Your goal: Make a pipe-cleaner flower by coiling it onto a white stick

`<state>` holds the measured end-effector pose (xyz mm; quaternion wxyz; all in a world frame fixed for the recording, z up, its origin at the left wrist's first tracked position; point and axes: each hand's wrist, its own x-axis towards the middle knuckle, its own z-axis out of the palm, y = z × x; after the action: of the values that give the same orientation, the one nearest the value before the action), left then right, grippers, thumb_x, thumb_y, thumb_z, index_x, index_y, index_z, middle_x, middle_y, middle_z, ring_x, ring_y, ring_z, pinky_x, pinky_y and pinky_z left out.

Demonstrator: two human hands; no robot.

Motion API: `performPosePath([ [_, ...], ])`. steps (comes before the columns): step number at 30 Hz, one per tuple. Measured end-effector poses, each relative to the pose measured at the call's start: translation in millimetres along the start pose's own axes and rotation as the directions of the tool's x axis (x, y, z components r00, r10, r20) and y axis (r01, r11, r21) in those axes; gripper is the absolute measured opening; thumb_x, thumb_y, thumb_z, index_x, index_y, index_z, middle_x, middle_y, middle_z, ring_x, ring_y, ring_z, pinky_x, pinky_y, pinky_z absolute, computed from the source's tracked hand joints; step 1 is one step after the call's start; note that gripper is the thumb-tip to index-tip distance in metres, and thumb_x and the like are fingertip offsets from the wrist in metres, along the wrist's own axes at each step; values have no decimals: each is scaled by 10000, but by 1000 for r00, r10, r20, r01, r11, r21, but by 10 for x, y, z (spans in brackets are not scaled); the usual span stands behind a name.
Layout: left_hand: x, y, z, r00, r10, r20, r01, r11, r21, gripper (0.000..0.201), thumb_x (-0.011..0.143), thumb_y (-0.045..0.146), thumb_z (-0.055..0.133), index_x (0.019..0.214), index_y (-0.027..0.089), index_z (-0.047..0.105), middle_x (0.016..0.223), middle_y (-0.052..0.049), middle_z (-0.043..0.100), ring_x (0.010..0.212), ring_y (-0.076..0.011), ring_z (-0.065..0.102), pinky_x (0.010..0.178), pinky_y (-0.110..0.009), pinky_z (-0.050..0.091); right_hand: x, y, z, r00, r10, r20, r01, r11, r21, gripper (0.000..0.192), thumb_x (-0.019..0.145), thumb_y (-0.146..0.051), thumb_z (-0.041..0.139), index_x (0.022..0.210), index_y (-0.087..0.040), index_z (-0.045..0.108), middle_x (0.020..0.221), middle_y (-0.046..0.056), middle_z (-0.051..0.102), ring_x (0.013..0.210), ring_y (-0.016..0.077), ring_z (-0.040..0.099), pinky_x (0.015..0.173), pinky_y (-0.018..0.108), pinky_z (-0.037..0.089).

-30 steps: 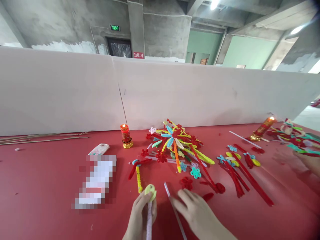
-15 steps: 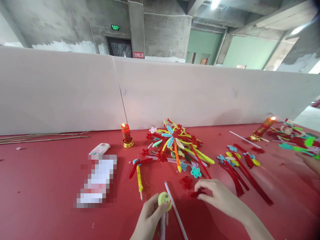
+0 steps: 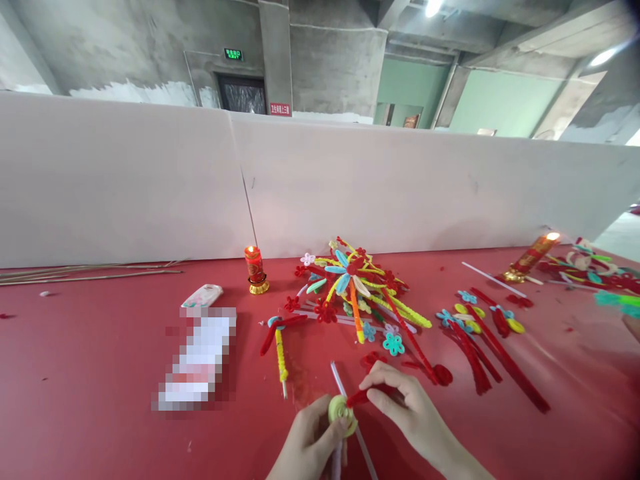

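The right hand (image 3: 410,413) pinches a red fuzzy stick (image 3: 361,397) whose tip points left, touching the yellow spiral (image 3: 343,415) gripped by the left hand (image 3: 313,447) (just beside it).

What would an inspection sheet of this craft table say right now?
Surface: red table, backed by a pale board wall.
Job's things: yellow coil on a stick; red pipe-cleaner piece touching it.
Clutter: pile of pipe-cleaner flowers, red strands, two lit candles, thin sticks, white rod.
Hands: left hand holds the coil; right hand pinches the red piece.
Cables: nothing seen.
Surroundings: concrete walls, green exit sign.
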<state>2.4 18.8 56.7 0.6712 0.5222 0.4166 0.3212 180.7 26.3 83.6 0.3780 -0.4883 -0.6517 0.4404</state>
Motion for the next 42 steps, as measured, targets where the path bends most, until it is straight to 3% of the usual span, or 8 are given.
performPosePath([
  [3, 3, -9, -4, 1000, -7, 14, 7, 1000, 9, 446, 702, 605, 520, 697, 161, 474, 534, 42, 472, 470, -89, 425, 441, -199, 308, 3, 11, 3, 1000, 2, 10, -2, 1000, -7, 164, 825, -335, 523, 792, -218, 633, 814, 13, 596, 885, 187, 534, 748, 253, 410],
  [9, -18, 31, 26, 999, -32, 21, 32, 999, -7, 490, 672, 655, 502, 682, 167, 468, 507, 38, 484, 442, -86, 417, 423, -198, 301, 6, 18, 21, 1000, -10, 29, 11, 999, -32, 170, 831, -327, 512, 784, -209, 625, 781, -1, 567, 762, 160, 551, 730, 264, 416],
  [17, -18, 61, 40, 998, -58, 21, 58, 998, 8, 522, 649, 689, 483, 673, 168, 466, 493, 36, 485, 417, -79, 400, 403, -194, 280, 18, 19, 33, 1000, -14, 10, 15, 997, -81, 162, 817, -319, 520, 765, -210, 627, 783, 11, 599, 844, 194, 556, 785, 295, 419],
  [27, -22, 60, 38, 998, -55, 24, 55, 998, 13, 423, 700, 585, 532, 669, 168, 469, 492, 29, 504, 413, -78, 398, 405, -190, 285, 13, 41, 60, 1000, -19, -4, 19, 995, -98, 124, 816, -269, 531, 752, -203, 615, 774, 2, 591, 829, 178, 555, 771, 268, 411],
  [42, -30, 83, 42, 997, -73, 15, 73, 997, -18, 431, 676, 595, 552, 643, 171, 484, 466, 32, 507, 389, -74, 383, 390, -192, 261, -1, 16, 91, 999, -50, -3, 50, 992, -117, 139, 834, -234, 508, 740, -195, 602, 757, -3, 553, 725, 146, 555, 689, 241, 420],
])
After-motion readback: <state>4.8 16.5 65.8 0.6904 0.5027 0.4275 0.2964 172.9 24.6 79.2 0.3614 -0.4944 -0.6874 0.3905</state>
